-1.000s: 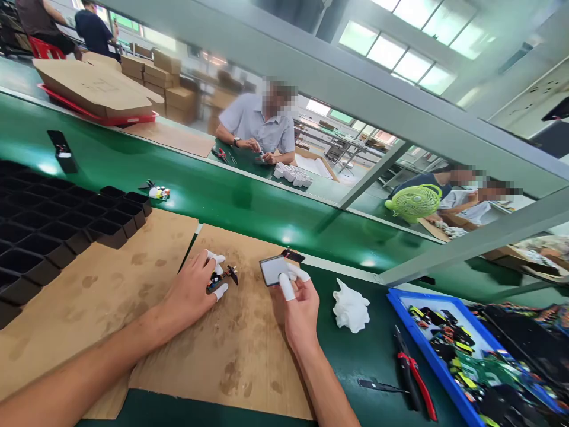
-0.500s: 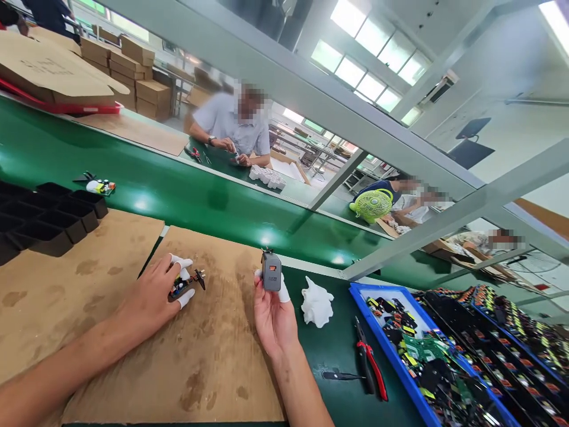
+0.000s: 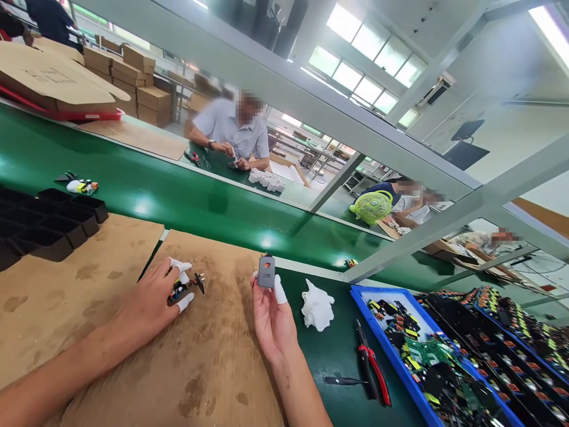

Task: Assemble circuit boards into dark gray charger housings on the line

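Note:
My right hand [image 3: 274, 314] is closed around a small grey charger housing [image 3: 266, 274], held upright with an orange-lit slot facing me. White finger cots cover some fingertips on both hands. Over the cardboard mat [image 3: 222, 356], my left hand [image 3: 155, 290] grips a small circuit board assembly [image 3: 180, 287] with yellow and black parts. A black plug piece with metal pins [image 3: 199, 281] sticks out to its right. The fingers partly hide that assembly.
Right of my right hand lie a crumpled white cloth [image 3: 317, 305], red-handled pliers [image 3: 372, 367] and tweezers [image 3: 345, 381]. A blue tray [image 3: 395, 362] holds circuit parts. Black compartment trays [image 3: 53, 237] stand left. Across the green conveyor [image 3: 204, 207] a person [image 3: 235, 130] works near a green fan [image 3: 373, 206].
The grey housing has turned slightly in my right hand, its face now squarer to me. My left hand stays put. The board on the conveyor has moved left, and another part appears near the post.

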Demonstrator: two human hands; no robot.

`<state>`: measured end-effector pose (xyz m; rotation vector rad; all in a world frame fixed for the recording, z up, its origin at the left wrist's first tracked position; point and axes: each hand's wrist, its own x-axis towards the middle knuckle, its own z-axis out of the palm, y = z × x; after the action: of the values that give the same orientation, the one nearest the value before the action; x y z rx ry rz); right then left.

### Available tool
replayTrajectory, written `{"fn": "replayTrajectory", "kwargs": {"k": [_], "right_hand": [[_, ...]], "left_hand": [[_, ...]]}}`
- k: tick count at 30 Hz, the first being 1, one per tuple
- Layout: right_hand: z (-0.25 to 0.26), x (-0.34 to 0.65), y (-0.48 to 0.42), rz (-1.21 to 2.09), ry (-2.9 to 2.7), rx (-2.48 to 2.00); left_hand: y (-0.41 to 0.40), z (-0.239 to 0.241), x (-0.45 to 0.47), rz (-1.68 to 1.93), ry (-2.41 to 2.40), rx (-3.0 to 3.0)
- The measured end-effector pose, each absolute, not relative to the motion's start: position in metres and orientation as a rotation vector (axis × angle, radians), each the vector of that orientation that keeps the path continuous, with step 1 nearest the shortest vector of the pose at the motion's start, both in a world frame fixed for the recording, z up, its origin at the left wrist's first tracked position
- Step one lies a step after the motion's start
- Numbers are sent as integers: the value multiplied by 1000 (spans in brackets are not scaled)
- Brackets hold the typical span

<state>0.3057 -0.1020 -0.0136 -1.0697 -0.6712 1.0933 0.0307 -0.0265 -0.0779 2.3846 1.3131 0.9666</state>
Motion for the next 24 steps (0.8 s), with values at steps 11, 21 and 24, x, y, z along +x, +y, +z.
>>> {"fn": "replayTrajectory", "kwargs": {"k": [11,21,24], "right_hand": [[-15,304,-102,664,-1467,-1382],[29,297,-89,283,-1856,-1419],[39,297,-79,373,-1932,-1393]], "left_hand": [[-64,-37,55,1307,968,2626],[-58,-48,53,1186,1086,2518],[-57,-46,52,1137,1135,2493]]}}
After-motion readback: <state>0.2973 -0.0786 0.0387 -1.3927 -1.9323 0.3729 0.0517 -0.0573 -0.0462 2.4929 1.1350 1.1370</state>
